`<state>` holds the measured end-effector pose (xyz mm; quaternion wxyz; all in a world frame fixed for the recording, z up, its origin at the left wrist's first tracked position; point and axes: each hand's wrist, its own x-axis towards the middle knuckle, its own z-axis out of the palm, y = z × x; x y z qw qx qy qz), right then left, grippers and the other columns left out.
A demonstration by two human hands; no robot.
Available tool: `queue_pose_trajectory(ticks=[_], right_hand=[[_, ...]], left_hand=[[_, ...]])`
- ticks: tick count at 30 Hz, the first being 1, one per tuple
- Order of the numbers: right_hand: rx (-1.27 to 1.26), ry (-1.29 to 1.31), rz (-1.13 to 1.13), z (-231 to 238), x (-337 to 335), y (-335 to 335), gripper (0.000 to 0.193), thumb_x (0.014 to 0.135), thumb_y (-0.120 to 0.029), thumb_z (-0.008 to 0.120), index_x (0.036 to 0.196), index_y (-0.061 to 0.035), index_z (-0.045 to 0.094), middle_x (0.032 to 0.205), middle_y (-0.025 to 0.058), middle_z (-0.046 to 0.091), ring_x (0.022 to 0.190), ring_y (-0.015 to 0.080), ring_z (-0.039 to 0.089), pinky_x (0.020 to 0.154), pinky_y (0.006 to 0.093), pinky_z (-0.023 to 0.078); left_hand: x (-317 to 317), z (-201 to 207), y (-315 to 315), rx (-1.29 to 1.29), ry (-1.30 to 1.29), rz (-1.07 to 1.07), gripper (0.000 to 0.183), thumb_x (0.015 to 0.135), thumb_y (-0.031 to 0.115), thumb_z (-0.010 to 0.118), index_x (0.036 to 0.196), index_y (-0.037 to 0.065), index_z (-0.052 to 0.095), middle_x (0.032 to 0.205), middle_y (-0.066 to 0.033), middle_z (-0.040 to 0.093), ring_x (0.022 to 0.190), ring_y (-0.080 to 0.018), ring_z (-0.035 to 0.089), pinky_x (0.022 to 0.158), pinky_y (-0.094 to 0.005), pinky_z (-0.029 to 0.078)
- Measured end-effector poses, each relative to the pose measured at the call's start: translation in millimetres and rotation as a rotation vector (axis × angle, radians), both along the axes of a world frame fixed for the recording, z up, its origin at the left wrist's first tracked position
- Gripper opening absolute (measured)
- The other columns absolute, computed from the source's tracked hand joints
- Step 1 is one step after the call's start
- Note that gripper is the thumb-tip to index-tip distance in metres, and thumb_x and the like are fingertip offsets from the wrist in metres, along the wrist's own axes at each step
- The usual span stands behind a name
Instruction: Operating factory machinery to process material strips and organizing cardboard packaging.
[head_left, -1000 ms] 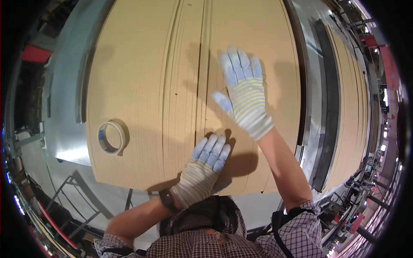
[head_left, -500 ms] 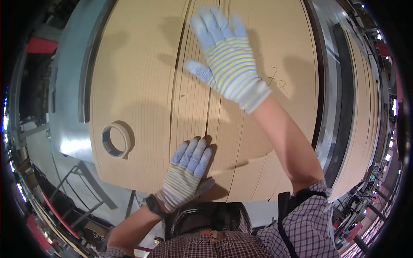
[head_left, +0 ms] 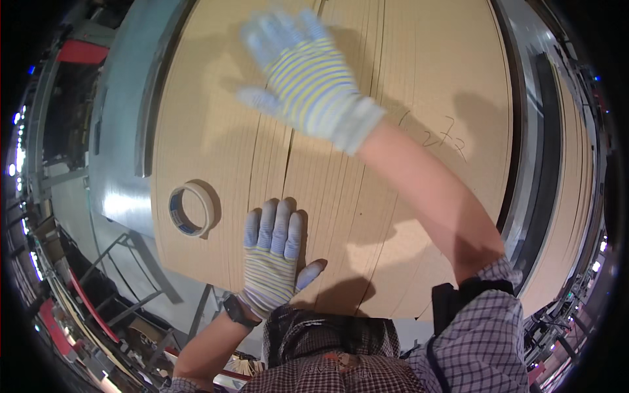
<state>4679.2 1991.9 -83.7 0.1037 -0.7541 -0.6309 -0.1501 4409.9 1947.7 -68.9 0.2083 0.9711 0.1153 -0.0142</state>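
A large brown cardboard sheet with lengthwise lines and gaps lies in front of me. My left hand, in a striped glove with bluish fingers, rests flat near its front edge, fingers stretched forward and thumb out to the right. Farther off, my right hand reaches across the upper middle of the board in a matching glove. Its fingers are spread and slightly smeared by motion, and it holds nothing; whether it touches the cardboard I cannot tell. Left of my left hand, a roll of tape lies on its side on the board.
Metal side rails flank the cardboard on the left, beside a grey metal surface. At the right, a dark bar runs along more stacked cardboard. Handwritten pen marks show on the sheet, right of my right forearm.
My right hand has swept left across the board. My left hand has turned to point straighter ahead, its thumb farther out. The whole view has shifted slightly.
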Motion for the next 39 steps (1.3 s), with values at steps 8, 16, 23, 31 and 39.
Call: queue_pose_trajectory(ticks=[8,16,23,31,39], right_hand=[[-0.071,0.165,-0.047,-13.6,9.4,6.7,0.077,0.089,-0.055,0.047,0.139,0.0024,0.039,0.146,0.0191,0.038,0.138,0.0337,0.03,0.114,0.0468,0.017],[-0.099,0.096,-0.272,0.7,103.4,-87.2,0.069,0.089,-0.05,0.051,0.137,-0.0019,0.043,0.141,0.0183,0.043,0.131,0.0337,0.038,0.107,0.0503,0.026],[0.177,-0.356,-0.427,11.3,199.2,-230.8,0.047,0.093,-0.032,0.059,0.127,-0.0003,0.054,0.123,0.0164,0.059,0.118,0.0301,0.053,0.101,0.0389,0.04],[0.55,1.325,-0.879,-63.5,226.9,-414.5,0.059,0.1,-0.046,0.041,0.142,-0.0034,0.043,0.134,0.0027,0.052,0.119,0.015,0.049,0.101,0.0292,0.039],[0.529,1.128,-0.932,-28.5,224.0,-399.5,0.048,0.1,-0.037,0.049,0.135,-0.005,0.051,0.132,0.0042,0.054,0.118,0.0139,0.049,0.1,0.0267,0.04]], left_hand=[[-4.4,2.0,-0.5,0.014,-0.076,0.023,0.083,0.089,0.049,0.052,0.147,-0.003,0.022,0.15,-0.0274,0.026,0.141,-0.0429,0.023,0.113,-0.0548,0.015],[-4.0,8.2,-0.9,0.061,-0.061,0.024,0.085,0.086,0.048,0.056,0.146,-0.004,0.025,0.148,-0.0266,0.03,0.139,-0.0433,0.026,0.114,-0.0541,0.017],[0.2,40.7,53.3,0.105,-0.089,0.179,0.074,0.087,0.027,0.055,0.144,-0.009,0.025,0.146,-0.0301,0.031,0.136,-0.0474,0.029,0.112,-0.0537,0.02],[-52.3,-23.6,310.3,-0.579,-0.203,0.909,0.06,0.096,0.043,0.052,0.132,-0.005,0.049,0.124,-0.0202,0.058,0.116,-0.0278,0.054,0.101,-0.0352,0.039],[-29.2,-33.9,301.2,-0.803,-0.08,0.95,0.055,0.09,0.053,0.06,0.111,0.003,0.061,0.095,-0.0036,0.059,0.092,-0.0114,0.052,0.086,-0.0254,0.043]])
